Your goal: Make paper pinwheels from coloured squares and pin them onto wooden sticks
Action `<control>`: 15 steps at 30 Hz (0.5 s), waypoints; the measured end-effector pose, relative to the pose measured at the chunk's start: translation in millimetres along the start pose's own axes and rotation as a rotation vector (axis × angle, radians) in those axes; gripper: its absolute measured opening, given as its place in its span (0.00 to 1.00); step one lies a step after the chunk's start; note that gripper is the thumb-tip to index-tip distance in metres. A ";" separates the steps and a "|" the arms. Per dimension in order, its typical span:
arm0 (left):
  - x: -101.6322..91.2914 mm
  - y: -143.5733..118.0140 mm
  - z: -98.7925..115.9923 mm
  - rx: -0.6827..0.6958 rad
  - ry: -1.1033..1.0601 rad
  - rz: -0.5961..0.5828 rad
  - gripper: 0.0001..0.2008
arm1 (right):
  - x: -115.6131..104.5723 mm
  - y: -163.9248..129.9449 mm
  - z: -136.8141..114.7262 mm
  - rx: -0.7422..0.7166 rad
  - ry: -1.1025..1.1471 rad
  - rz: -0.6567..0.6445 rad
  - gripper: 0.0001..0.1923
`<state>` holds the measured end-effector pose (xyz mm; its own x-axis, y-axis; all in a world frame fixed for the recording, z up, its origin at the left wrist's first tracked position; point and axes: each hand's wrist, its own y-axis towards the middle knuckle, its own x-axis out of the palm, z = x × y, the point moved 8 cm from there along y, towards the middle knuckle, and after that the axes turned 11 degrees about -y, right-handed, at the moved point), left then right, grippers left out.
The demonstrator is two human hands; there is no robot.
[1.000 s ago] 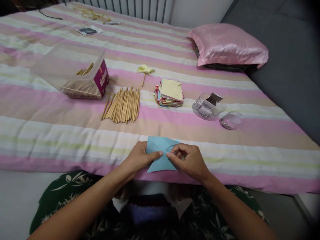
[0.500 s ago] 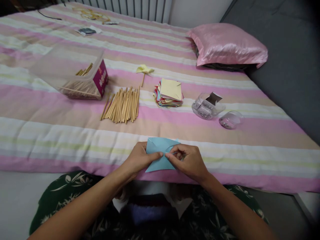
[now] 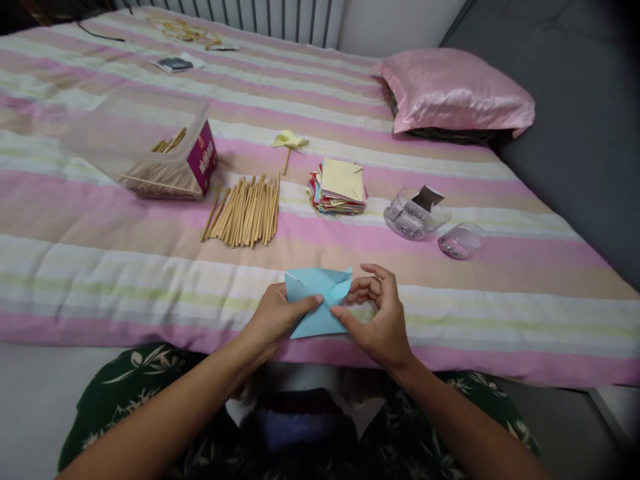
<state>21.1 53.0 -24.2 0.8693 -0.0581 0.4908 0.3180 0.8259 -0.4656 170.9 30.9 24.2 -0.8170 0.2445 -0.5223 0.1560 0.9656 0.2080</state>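
Both hands (image 3: 330, 317) pinch blue paper (image 3: 315, 303) above striped bedspread (image 3: 150, 267).

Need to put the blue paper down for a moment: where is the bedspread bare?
Bare in front of the sticks and paper stack, left of the left hand. Crowded between box and jars.

A home bedroom: a bed (image 3: 100, 267) under a pink-striped sheet fills the view, with a pink satin pillow (image 3: 455, 90) near its far edge. What looks like a radiator (image 3: 280, 17) stands behind it against a white wall (image 3: 395, 23).
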 end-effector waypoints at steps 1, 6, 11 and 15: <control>0.2 -0.3 0.2 0.006 -0.008 0.001 0.09 | 2.2 0.1 -0.9 -0.010 -0.003 -0.018 0.34; 3.7 -3.9 2.1 0.036 0.030 -0.001 0.07 | 15.5 1.1 -6.0 -0.051 -0.068 -0.171 0.07; 3.9 -5.1 2.2 0.046 0.097 0.025 0.07 | 18.9 1.4 0.4 0.030 -0.004 -0.182 0.04; 6.3 -4.5 1.4 0.049 0.113 -0.008 0.11 | 22.9 1.1 11.7 0.133 0.062 -0.222 0.04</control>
<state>24.6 49.7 -18.0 0.9049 -0.1251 0.4068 0.3085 0.8514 -0.4243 158.9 38.6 2.8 -0.8709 0.0233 -0.4909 0.0371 0.9991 -0.0184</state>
